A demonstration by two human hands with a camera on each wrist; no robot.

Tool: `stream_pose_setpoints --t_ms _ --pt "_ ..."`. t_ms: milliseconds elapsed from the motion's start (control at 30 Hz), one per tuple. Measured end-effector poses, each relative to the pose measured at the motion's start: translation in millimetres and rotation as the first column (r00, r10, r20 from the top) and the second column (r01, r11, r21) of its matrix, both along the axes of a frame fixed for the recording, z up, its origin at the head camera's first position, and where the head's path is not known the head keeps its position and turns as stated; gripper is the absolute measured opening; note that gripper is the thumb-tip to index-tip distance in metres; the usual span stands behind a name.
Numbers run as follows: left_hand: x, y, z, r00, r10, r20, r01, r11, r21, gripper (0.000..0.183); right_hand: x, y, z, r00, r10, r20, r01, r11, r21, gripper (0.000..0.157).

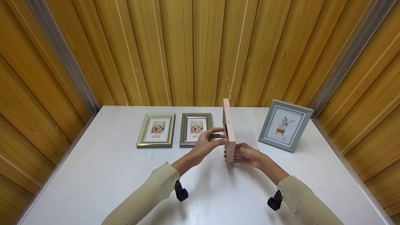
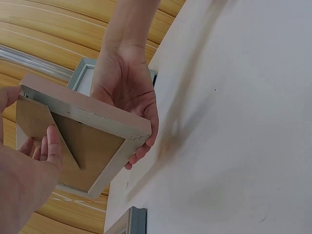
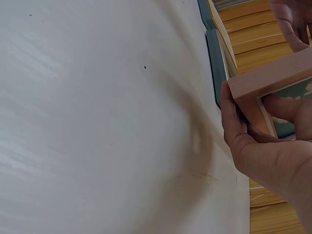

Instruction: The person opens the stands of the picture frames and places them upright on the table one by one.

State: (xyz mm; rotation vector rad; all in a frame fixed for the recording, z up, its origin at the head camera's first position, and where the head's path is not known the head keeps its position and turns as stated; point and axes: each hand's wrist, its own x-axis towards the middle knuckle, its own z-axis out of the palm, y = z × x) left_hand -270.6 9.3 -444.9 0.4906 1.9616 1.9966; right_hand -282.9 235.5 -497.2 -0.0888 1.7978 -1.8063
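A pink picture frame (image 1: 229,125) stands nearly edge-on between the two hands, raised over the white table. My right hand (image 1: 248,155) grips its lower edge, with the thumb on the front and the fingers curled round to the back. On the back side is my left hand (image 1: 204,145), its thumb and fingers bent about the brown stand flap (image 2: 36,119). That flap tilts out from the brown backing board (image 2: 97,146) in the left wrist view. Part of a teal and pale picture (image 3: 292,92) shows beside the right thumb in the right wrist view.
A gold picture frame (image 1: 140,131) and a grey-brown picture frame (image 1: 183,129) lie face up on the table (image 1: 109,162), left of the hands. A grey-green picture frame (image 1: 265,128) stands leaning back at the right. Wood-patterned walls (image 1: 175,53) enclose the table.
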Motion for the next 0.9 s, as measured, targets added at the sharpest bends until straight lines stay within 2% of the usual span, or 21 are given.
stream_pose_setpoints --t_ms 400,700,900 --pt "-5.1 -6.9 -3.9 0.999 0.028 -0.041 -0.025 0.998 0.063 0.044 5.9 0.0 3.7 1.0 -0.002 0.026 0.003 0.999 -0.054 0.053" --pt "-8.7 -16.6 -4.1 0.994 0.11 -0.017 -0.107 0.989 0.102 0.043 6.6 -7.1 7.5 1.0 0.004 0.017 -0.003 0.999 -0.047 0.05" --pt "-12.9 -21.6 -5.7 0.991 0.134 -0.03 -0.13 0.985 0.117 0.039 4.5 -8.6 8.2 0.999 -0.012 0.037 0.013 0.999 -0.031 0.05"
